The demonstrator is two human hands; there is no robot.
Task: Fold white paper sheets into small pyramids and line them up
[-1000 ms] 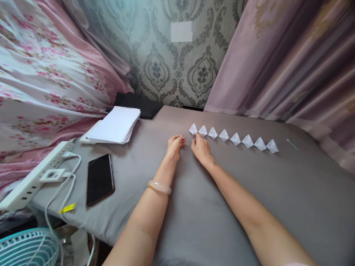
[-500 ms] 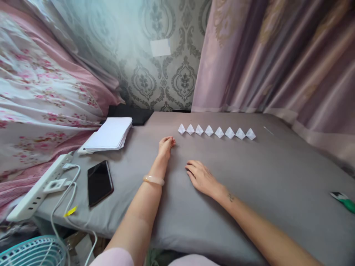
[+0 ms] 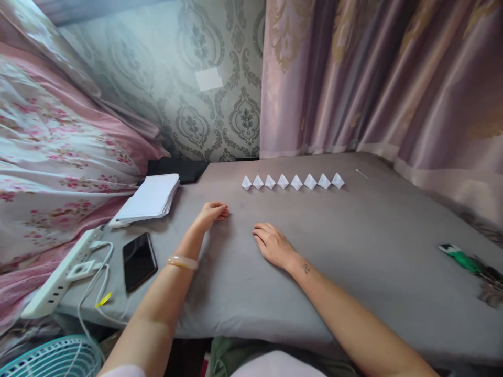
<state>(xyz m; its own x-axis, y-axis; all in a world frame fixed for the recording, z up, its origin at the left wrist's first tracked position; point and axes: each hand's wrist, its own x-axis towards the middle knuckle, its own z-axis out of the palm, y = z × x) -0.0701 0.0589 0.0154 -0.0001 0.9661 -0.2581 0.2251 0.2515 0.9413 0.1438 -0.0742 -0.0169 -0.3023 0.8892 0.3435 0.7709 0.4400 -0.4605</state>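
A row of several small white folded-paper pieces (image 3: 283, 181), each pointed at the top, stands across the far part of the grey-covered table (image 3: 334, 220). My left hand (image 3: 214, 211), with a pale bangle on its wrist, is held above the cloth, left of the row and nearer to me. Its fingers are curled together and nothing shows in them. Palm down on the cloth, my right hand (image 3: 273, 243) lies in front of the row with its fingers stretched out and holds nothing. Neither hand touches the paper pieces.
To the left are a stack of white paper (image 3: 151, 196), a black phone (image 3: 139, 262) and a white power strip (image 3: 58, 283) with cables. A green-handled tool (image 3: 459, 256) lies at the right. A thin white stick (image 3: 362, 173) rests near the curtain (image 3: 314, 94).
My left hand has drawn back and to the left, away from the row's left end. My right hand stays flat on the cloth. The camera view has shifted slightly right.
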